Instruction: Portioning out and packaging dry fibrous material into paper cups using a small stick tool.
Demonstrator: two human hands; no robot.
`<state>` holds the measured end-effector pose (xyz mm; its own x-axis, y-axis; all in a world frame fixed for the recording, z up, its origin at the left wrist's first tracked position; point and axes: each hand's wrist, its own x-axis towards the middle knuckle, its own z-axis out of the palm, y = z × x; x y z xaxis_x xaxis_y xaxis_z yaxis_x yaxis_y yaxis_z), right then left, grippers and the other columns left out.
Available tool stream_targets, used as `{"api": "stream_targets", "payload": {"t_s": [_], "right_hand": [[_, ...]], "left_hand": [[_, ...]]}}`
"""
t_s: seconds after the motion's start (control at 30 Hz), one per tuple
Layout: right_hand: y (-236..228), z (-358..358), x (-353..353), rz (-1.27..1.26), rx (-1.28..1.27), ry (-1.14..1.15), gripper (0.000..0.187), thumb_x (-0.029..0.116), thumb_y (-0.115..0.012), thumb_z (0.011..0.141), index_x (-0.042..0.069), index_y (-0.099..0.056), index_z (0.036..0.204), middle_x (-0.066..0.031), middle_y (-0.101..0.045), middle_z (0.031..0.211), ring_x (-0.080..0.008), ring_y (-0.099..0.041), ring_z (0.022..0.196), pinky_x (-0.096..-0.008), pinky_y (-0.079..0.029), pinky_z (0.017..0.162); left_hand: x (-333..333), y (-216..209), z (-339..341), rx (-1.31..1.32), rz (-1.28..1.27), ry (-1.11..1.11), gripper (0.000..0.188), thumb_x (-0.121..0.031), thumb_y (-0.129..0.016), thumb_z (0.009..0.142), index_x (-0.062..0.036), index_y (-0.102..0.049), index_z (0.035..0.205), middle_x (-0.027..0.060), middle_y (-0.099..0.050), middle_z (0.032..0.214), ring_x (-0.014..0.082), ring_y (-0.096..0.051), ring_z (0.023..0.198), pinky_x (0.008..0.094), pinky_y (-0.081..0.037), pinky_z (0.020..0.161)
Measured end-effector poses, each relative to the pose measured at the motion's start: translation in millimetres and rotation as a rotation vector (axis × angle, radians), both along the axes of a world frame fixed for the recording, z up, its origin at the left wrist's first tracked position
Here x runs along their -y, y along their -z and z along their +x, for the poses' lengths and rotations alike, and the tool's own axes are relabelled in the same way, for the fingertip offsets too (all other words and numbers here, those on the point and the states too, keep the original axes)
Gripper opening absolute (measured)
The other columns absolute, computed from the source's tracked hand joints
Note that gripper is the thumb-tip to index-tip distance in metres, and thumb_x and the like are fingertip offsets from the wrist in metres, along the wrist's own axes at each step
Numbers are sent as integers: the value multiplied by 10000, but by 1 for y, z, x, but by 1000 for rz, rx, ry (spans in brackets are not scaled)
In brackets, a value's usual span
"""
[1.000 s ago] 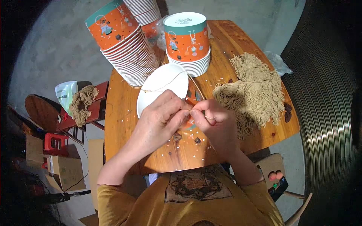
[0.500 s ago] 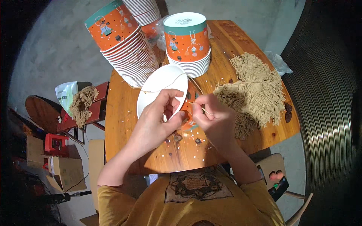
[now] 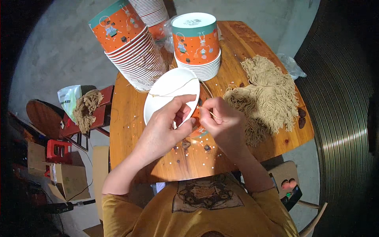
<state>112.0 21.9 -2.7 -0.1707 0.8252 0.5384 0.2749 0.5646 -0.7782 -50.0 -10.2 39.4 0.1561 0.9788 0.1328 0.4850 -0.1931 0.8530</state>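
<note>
Pinching by fingertips should suit the light, limp string (image 3: 215, 116), gripped in the right hand (image 3: 225, 121); the left hand (image 3: 166, 121) gapes beside the tub (image 3: 156, 108).

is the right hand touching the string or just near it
Touching. The head view shows the right hand pinching the string between thumb and forefinger, a length of it emerging beside them.

A round paper tub (image 3: 162, 85), white inside and printed orange outside, lies tipped on its side, its white mouth turned up and leftward. A thin beige cord (image 3: 209, 90) crosses that mouth, slightly slack, and passes the tub's right edge; just right of the tub, a small loop shows, pinched in the right hand (image 3: 223, 120).
</note>
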Motion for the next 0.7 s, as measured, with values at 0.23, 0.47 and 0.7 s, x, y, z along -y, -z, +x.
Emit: {"api": "stream_targets", "payload": {"t_s": [0.23, 0.47, 0.7], "right_hand": [[1, 2, 2, -32, 33, 48, 112, 94, -639, 770, 98, -565, 854, -70, -610, 700, -209, -634, 606, -321, -485, 539], [2, 20, 14, -156, 123, 81, 105, 175, -640, 811, 98, -594, 865, -68, -607, 688, -199, -622, 583, -317, -478, 531], [8, 38, 13, -168, 39, 13, 138, 181, -640, 838, 53, -596, 866, -85, -603, 703, -176, -574, 571, -297, -467, 540]], "left_hand": [[-1, -3, 2, 119, -101, 78, 308, -123, -570, 887, 6, -515, 1161, 22, -545, 824, 84, -508, 727, 243, -456, 674], [-16, 9, 6, 217, -281, 197, 151, -132, -500, 942, 0, -546, 1000, 11, -561, 824, 73, -497, 759, 235, -433, 700], [-27, 9, 23, 1, -120, 245, 113, -124, -510, 911, -11, -508, 905, 56, -537, 740, 125, -496, 675, 281, -431, 630]]}}
